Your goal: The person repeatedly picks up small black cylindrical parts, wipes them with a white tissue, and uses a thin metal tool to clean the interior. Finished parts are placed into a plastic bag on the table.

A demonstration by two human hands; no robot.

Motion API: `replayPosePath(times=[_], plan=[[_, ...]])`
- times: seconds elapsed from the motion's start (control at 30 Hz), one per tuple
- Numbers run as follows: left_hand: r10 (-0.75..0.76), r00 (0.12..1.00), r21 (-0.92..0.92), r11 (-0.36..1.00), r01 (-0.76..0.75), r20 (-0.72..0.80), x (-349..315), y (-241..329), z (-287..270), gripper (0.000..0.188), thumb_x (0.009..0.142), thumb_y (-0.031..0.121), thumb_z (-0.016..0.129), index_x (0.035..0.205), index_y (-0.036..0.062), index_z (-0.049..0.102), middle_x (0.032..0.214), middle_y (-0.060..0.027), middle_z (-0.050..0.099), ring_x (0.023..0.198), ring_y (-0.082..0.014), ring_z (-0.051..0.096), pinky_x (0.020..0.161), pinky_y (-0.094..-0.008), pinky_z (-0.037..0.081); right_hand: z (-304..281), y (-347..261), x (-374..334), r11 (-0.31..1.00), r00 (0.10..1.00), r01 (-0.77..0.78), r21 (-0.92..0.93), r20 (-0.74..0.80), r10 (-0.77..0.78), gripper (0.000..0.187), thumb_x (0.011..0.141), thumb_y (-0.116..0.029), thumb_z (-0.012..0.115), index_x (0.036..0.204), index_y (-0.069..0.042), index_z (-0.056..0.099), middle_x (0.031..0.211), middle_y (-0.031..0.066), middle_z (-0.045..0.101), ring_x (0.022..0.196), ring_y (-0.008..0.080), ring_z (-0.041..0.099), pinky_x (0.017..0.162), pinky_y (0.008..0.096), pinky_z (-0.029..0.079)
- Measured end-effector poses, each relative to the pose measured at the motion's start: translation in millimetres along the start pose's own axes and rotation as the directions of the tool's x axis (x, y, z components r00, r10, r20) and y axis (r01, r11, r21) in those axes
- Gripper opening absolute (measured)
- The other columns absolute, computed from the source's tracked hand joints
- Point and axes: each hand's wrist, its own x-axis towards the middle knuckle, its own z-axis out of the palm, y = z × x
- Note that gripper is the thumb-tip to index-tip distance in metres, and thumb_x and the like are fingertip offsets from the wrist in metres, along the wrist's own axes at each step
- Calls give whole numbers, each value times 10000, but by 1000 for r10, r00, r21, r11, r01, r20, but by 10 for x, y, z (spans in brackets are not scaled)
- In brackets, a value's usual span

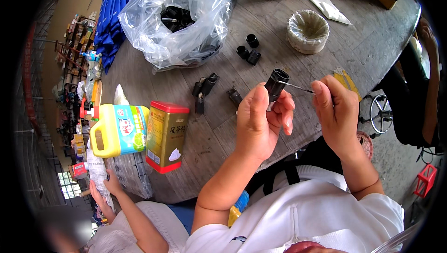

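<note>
Two hands of yours show in the head view: your left hand (265, 118) grips one black cylinder (274, 85), right of the clear bag (212, 17) and nearer you; your right hand (336, 108) pinches one thin rod (298, 86) meeting it. Three short black pieces (252, 41) lie right of the bag; one blue-labelled yellow jug (118, 129) and one printed gold tin (166, 136) sit nearer you.

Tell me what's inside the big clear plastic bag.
Inside the clear plastic bag, black parts show through its open top; whatever lies beneath them is hidden.
</note>
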Motion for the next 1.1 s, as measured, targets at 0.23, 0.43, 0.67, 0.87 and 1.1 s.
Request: replayPosePath(times=[0.23,0.43,0.67,0.87,1.1], plan=[[-80,996,43,996,81,-38,-1,-5,3,518,976,539,448,907,42,572,729,-76,587,470,-107,471,393,-234,382,-39,-23,10,995,998,-70,-65,-4,70,235,931,-84,599,734,17,519,576,147,425,484,276,391,465,330,342],[-92,991,45,994,97,-95,-3,1,-15,524,980,543,437,911,46,589,678,-37,566,408,-79,403,362,-222,331,-40,-33,10,991,999,-41,-126,-25,38,254,936,-103,602,731,14,509,567,143,419,477,280,377,459,333,328],[-100,994,-66,993,98,-39,10,70,-41,426,972,447,539,938,23,566,712,-41,588,484,-68,473,393,-220,366,-222,146,112,985,988,-16,-172,-152,-11,245,935,-128,631,759,13,536,601,85,472,527,143,414,507,262,353],[116,993,-33,993,-116,-11,17,173,-103,247,927,239,663,1037,35,580,829,-55,609,585,-58,498,471,-221,409,-415,249,630,891,956,150,-430,-167,-241,191,850,-150,722,810,-4,604,697,84,585,576,164,546,557,274,432],[403,912,172,906,-386,-74,-195,637,-197,305,900,161,693,1124,-14,584,869,-92,627,616,-72,526,510,-231,436,-362,371,857,726,943,289,-624,53,-329,222,828,-230,724,820,-33,620,751,83,593,624,263,596,598,358,467]])
